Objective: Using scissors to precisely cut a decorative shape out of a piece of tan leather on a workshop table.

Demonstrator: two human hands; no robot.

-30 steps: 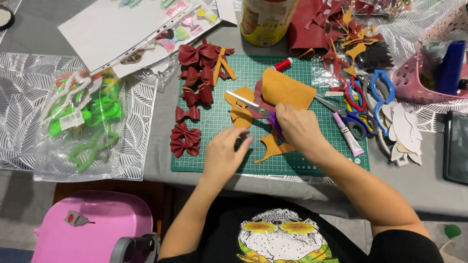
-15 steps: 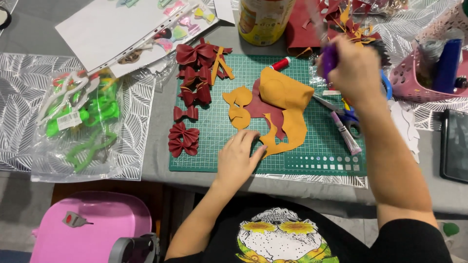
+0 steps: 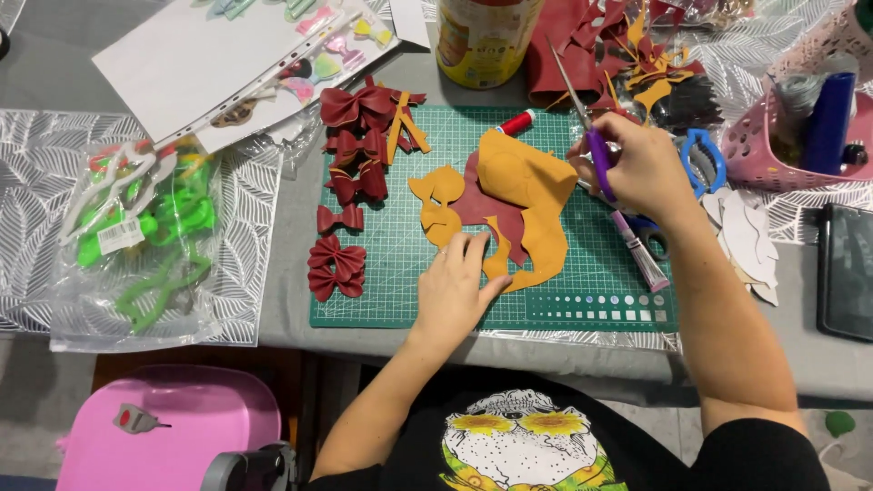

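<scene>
since half a second ago the right hand has dropped from the mat's far corner to its right edge, fist wrapped round purple-handled scissors, blades pointing away. left hand lies flat, fingers spread, pressing the mustard-yellow leather sheet on the green cutting mat, beside dark red leather bows.

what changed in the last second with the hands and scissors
The right hand lifted the scissors off the mustard sheet and carried them up and right, blades now pointing up. The left hand stayed pressing the sheet on the green mat; the red bows are unmoved.
</scene>
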